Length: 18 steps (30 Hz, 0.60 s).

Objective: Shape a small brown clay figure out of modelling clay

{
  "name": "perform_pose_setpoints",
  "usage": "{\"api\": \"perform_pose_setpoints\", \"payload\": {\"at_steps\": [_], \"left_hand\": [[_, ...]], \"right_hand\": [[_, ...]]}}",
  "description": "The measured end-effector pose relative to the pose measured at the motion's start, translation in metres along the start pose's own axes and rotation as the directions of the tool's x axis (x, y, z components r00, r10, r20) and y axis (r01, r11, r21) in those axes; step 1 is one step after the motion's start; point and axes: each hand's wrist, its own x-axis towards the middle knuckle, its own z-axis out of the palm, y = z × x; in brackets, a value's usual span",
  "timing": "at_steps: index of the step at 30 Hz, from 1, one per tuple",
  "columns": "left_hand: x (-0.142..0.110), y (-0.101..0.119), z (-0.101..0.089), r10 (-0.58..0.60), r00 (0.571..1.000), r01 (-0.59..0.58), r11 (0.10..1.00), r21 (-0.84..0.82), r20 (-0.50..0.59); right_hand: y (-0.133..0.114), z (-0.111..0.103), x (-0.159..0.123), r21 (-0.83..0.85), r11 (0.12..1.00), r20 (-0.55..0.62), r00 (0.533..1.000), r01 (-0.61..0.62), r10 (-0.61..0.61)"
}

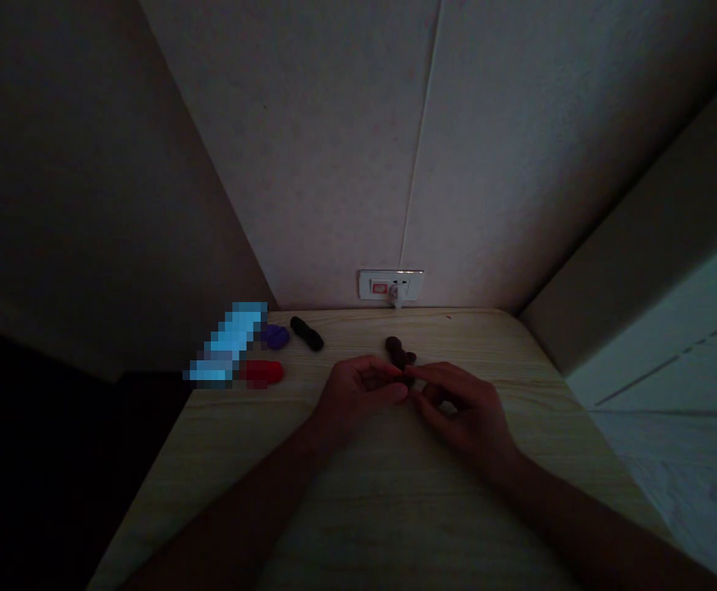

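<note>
My left hand (pixel 363 392) and my right hand (pixel 462 406) meet over the middle of the table, fingertips nearly touching. Both are closed in a pinch on a small piece of dark brown clay-like material, mostly covered by the fingers. Just beyond the fingertips lies a dark brown clay-like lump (pixel 394 346), with a smaller rounded bit (pixel 411 358) beside it. Dim light hides whether the pinched piece is joined to the lump.
On the wooden table (pixel 358 509), to the left, lie a black stick-shaped piece (pixel 307 333), a purple-blue lump (pixel 277 336), a red cylinder (pixel 265 373) and a bright pixelated rectangle (pixel 230 341). A wall socket (pixel 390 285) with a plug sits behind the table.
</note>
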Motion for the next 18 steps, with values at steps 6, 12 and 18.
{"api": "perform_pose_setpoints", "payload": {"at_steps": [6, 12, 18], "left_hand": [[0.0, -0.001, -0.0007, 0.014, 1.0, -0.014, 1.0, -0.016, -0.011], [-0.0006, 0.0002, 0.0001, 0.025, 0.999, -0.025, 1.0, 0.0, 0.034], [-0.0001, 0.0009, -0.0011, 0.041, 0.997, -0.043, 0.999, 0.023, 0.071]], "right_hand": [[-0.0023, -0.0017, 0.003, 0.037, 0.986, 0.021, 0.987, -0.16, 0.159], [-0.0011, -0.0028, 0.0059, 0.007, 0.986, 0.062, 0.984, -0.165, 0.165], [-0.0058, -0.0026, 0.004, 0.024, 0.988, 0.082, 0.985, -0.155, 0.152]]}}
